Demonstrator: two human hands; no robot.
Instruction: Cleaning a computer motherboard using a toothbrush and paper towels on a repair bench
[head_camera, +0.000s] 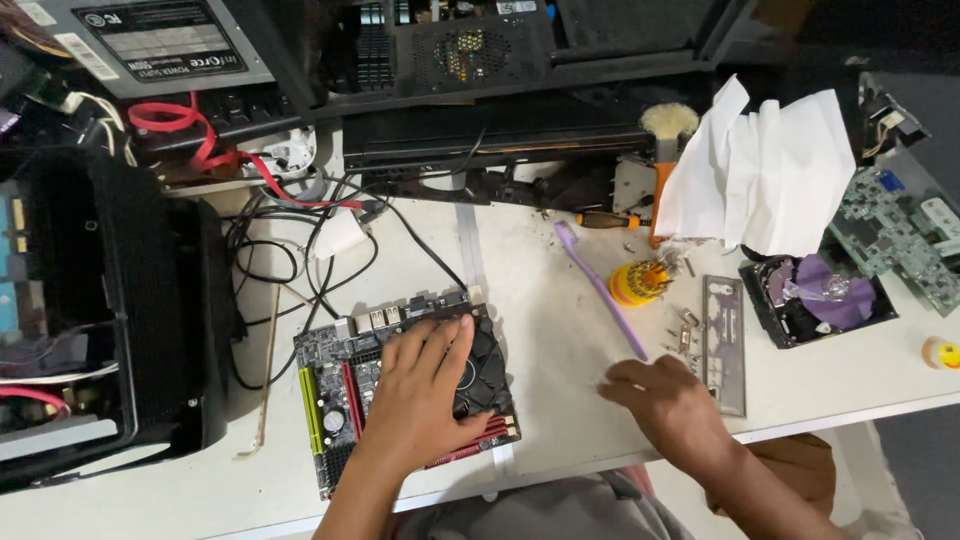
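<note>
Centrally, white table (560, 330) cluttered; left hand (425, 385) flat on motherboard (345, 385).

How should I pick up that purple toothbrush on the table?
Grip the purple toothbrush by the long thin handle, near the lower end closest to the right hand. It lies flat and slanted, bristle head pointing away, so probably come from above and pinch its two narrow sides.

Black motherboard (400, 390) with red and green slots; purple toothbrush (600, 290); white tissue (765, 175); yellow bit holder (640, 283); white tabletop (560, 400).
</note>
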